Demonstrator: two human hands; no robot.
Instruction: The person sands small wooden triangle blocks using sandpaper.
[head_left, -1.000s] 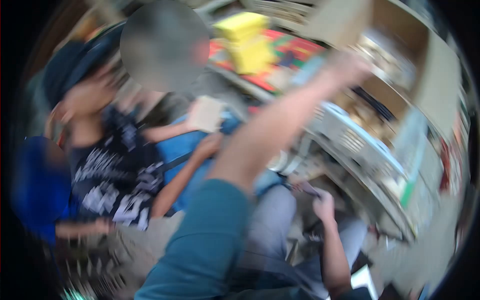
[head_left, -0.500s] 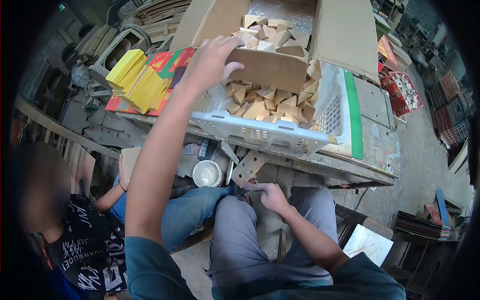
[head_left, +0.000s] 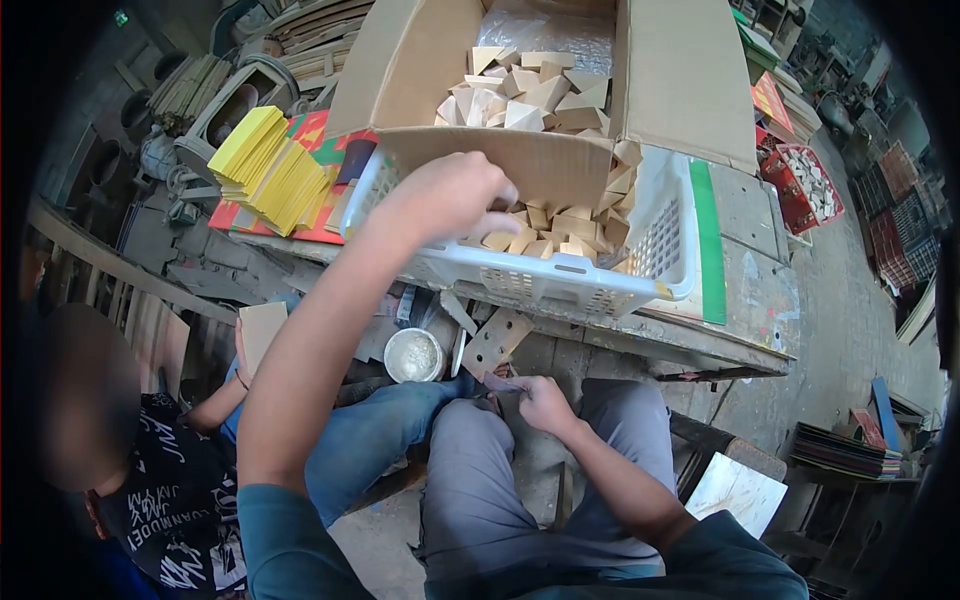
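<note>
My left hand (head_left: 465, 200) hangs over the near side of a white plastic basket (head_left: 540, 275), its fingers apart and nothing visible between them. Under and beyond it lie wooden blocks (head_left: 575, 230) in the basket. An open cardboard box (head_left: 520, 160) stands partly over the basket, with more wooden blocks (head_left: 545, 90) and clear plastic inside. Low above my lap, my right hand (head_left: 548, 403) is closed on a dark, thin strip (head_left: 503, 383), perhaps sandpaper or cloth.
Yellow pieces (head_left: 265, 175) are stacked left of the basket. A white bucket (head_left: 413, 355) and a board with holes (head_left: 498, 340) are below the table (head_left: 740, 340). Another person (head_left: 170, 490) sits at the left, holding a wooden piece (head_left: 262, 330). A red crate (head_left: 800, 190) stands at right.
My left hand has moved from the box's near flap down and right to over the basket's blocks. The box's near flap now shows more fully. My right hand has barely moved.
</note>
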